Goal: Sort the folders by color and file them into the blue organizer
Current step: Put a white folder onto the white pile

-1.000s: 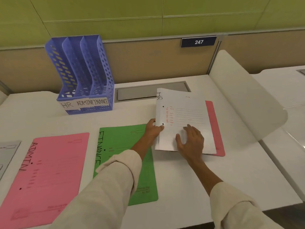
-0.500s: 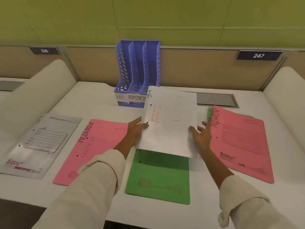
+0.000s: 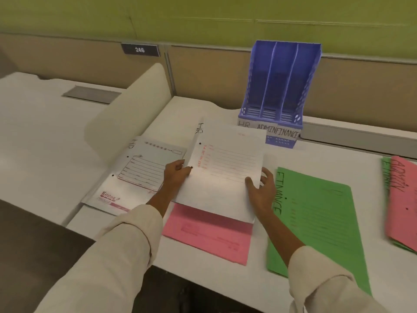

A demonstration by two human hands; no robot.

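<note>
I hold a white folder (image 3: 225, 168) marked HR above the desk, my left hand (image 3: 174, 173) on its left edge and my right hand (image 3: 261, 188) on its right edge. Under it lies a pink folder (image 3: 209, 236). Another white HR folder (image 3: 140, 175) lies flat to the left. A green FINANCE folder (image 3: 316, 213) lies to the right. At the far right a pink ADMIN folder (image 3: 404, 199) rests on a green one. The blue organizer (image 3: 279, 86) stands empty at the back, its three slots labelled HR, ADMIN, FINANCE.
A curved white divider (image 3: 126, 114) separates this desk from the neighbouring one at the left. A grey cable flap (image 3: 356, 132) runs along the back right. The desk's front edge (image 3: 180, 267) is near my sleeves.
I lifted the white HR folder off the right-hand pile and carried it leftward over the green and pink folders. My view swung left, so the organizer now appears at the right.
</note>
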